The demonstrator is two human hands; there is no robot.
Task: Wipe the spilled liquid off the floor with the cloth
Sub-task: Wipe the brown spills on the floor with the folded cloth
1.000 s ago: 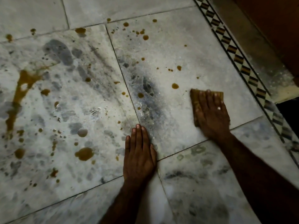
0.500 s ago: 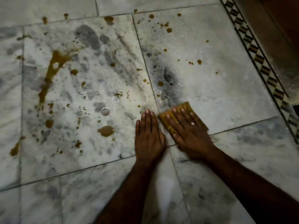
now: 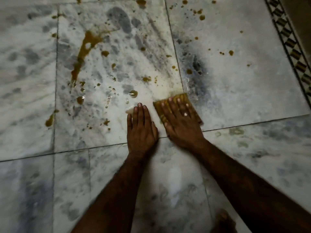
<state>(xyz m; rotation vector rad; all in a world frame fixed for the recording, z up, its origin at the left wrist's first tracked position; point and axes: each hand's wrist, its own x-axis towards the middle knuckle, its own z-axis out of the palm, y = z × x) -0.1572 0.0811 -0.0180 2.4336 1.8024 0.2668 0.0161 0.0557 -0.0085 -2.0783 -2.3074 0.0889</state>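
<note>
Brown liquid is spilled over the grey-white marble floor (image 3: 235,98). A long streak (image 3: 84,52) lies at the upper left, with many drops (image 3: 133,93) around it and more spots (image 3: 202,17) at the upper right. My right hand (image 3: 181,121) lies flat on a yellow-brown cloth (image 3: 176,99), fingers spread, pressing it to the floor on the tile joint. My left hand (image 3: 142,128) rests flat on the bare tile just left of the cloth, with nothing in it.
A patterned dark border strip (image 3: 289,42) runs diagonally along the right side. Dark tile joints (image 3: 55,98) cross the floor. A foot (image 3: 222,221) shows dimly at the bottom right.
My right hand has slid the cloth leftward across the tile until it lies next to my left hand. The spots it passed over are gone. The view has shifted left.
</note>
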